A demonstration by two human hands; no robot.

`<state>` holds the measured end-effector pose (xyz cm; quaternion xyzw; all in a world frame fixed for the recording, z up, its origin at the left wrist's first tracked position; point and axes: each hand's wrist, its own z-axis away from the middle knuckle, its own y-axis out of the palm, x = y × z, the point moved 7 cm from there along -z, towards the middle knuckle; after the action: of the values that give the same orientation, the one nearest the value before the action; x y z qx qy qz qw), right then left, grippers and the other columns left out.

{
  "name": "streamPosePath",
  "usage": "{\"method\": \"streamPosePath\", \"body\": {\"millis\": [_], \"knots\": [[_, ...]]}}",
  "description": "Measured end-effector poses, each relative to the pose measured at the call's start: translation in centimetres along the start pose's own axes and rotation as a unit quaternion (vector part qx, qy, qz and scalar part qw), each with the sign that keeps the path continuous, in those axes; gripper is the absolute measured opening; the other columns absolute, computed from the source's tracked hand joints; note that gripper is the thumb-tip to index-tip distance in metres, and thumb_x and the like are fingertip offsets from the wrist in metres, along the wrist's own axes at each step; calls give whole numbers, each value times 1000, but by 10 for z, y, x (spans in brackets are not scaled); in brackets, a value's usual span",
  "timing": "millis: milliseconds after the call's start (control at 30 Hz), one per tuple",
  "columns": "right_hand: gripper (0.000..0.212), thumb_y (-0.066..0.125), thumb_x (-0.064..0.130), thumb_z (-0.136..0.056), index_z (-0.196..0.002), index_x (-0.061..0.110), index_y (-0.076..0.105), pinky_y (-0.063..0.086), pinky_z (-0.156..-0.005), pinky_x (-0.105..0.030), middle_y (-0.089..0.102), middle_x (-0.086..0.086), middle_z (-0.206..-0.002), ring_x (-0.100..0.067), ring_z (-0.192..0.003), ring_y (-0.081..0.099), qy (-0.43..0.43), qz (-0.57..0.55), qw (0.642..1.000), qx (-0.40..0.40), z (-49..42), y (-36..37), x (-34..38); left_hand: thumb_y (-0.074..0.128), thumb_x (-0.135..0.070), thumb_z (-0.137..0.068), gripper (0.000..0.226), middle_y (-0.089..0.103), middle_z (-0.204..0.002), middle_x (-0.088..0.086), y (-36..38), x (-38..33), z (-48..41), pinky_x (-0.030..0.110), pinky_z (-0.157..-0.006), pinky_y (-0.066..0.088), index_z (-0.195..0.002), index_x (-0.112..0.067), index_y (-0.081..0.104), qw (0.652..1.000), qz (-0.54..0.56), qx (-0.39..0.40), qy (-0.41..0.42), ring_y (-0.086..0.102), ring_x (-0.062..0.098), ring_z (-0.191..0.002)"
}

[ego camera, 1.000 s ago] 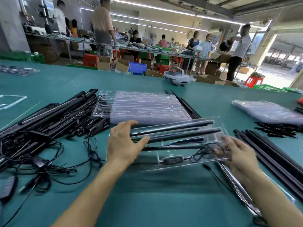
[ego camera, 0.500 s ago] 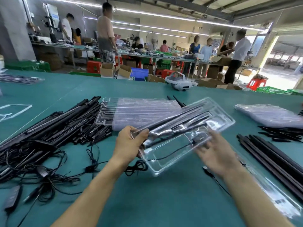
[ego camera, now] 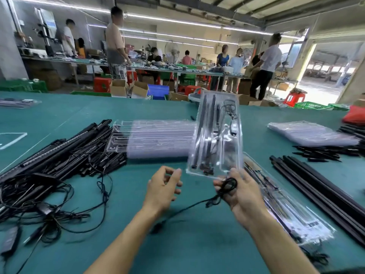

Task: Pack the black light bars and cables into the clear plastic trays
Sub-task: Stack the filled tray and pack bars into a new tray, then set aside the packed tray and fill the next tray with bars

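A clear plastic tray (ego camera: 227, 143) holding black light bars and a cable stands nearly upright above the table, lengthwise away from me. My right hand (ego camera: 241, 194) grips its lower edge together with a bundled black cable (ego camera: 227, 186) whose loose end trails down to the left. My left hand (ego camera: 164, 187) hovers just left of the tray with fingers loosely curled, holding nothing. A stack of empty clear trays (ego camera: 156, 139) lies behind. Loose black light bars (ego camera: 65, 149) and tangled cables (ego camera: 39, 202) are heaped at the left.
A filled tray (ego camera: 292, 210) lies flat under my right forearm. Long black bars (ego camera: 320, 188) lie at the right, with a pile of clear bags (ego camera: 312, 133) and small black parts (ego camera: 324, 153) behind. Several people work at benches in the background.
The filled tray was lifted off the table and swung up on end. My left hand let go of it; my right hand now holds it alone at the lower edge with the cable.
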<state>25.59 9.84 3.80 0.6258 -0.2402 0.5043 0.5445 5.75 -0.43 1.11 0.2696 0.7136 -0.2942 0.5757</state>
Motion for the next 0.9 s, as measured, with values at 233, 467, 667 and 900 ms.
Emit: {"method": "streamPosePath", "body": {"millis": [233,467,667,900], "knots": [[16,51,19,-100,-96,9,63,36,-32,-17,53,-2,-56,-7,-35,47,14,88,986,-144,-28,-131,52,66,-32,-89,22,66,-63,-9,-25,44,4,34,-67,52,-69,-24,60,980,-192,-50,-2,63,14,-67],[18,46,13,-101,-94,20,61,34,-29,-16,51,-3,-56,-6,-31,44,37,118,971,-205,-17,-200,61,64,-28,-92,22,67,-69,-5,-35,41,5,40,-67,56,-71,-22,59,984,-155,-93,-9,66,23,-65],[23,53,19,-100,-81,8,58,39,-31,-22,51,-7,-49,-14,-33,48,79,244,940,-224,-10,-222,71,63,-29,-92,21,67,-68,-5,-42,39,11,40,-68,57,-72,-23,60,982,-150,-111,-16,67,22,-65],[39,47,22,-97,-134,28,56,46,-73,-34,63,-13,-115,-27,-88,56,-65,719,642,-257,-2,-161,96,62,-30,-93,20,67,-71,-5,-42,37,14,40,-70,57,-74,-22,60,980,-165,-106,-16,67,20,-68]]}}
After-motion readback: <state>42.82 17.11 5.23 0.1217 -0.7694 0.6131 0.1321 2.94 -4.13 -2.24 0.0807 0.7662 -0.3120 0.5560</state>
